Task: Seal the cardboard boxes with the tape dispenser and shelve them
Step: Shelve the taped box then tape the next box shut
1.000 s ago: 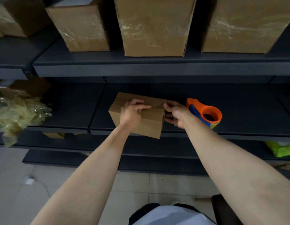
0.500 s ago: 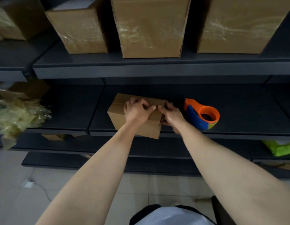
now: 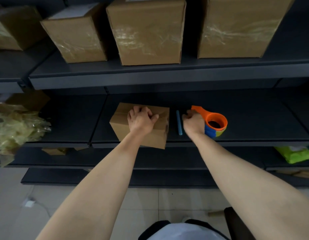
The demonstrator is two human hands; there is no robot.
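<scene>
Box location: small cardboard box (image 3: 120, 123) on the middle shelf (image 3: 254, 122), at the front edge, turned slightly askew to the shelf lip, flaps closed. Left hand (image 3: 141, 121) lies on the box's top face; grip closed down, fingers bent and bunched against the cardboard, thumb pointing toward the box's right end. Right hand (image 3: 193, 122) is off the box, to its right, set against the tape dispenser (image 3: 217, 116). Fingers of this hand are curled and the orange handle emerges just above the knuckles, but the hand hides the contact; cannot tell whether the grip is closed on the handle or merely beside it. Dispenser rests on the same shelf, orange ring facing up, blue and yellow body below the ring, partly behind the wrist. Blue stick (image 3: 179, 122) lies flat on the shelf between box and right hand, running front to back, clear of the box, just beside the hand. Upper shelf (image 3: 150, 76) carries three bigger cartons in a row: left large box (image 3: 77, 37), centre large box (image 3: 146, 32), right large box (image 3: 237, 26), each with wrinkled clear tape on the facing side. Crumpled yellowish plastic film (image 3: 17, 129) at far left, level with the middle shelf. Green packet (image 3: 295, 154) on a lower shelf at far right. Pale tiled floor (image 3: 150, 205) below.
</scene>
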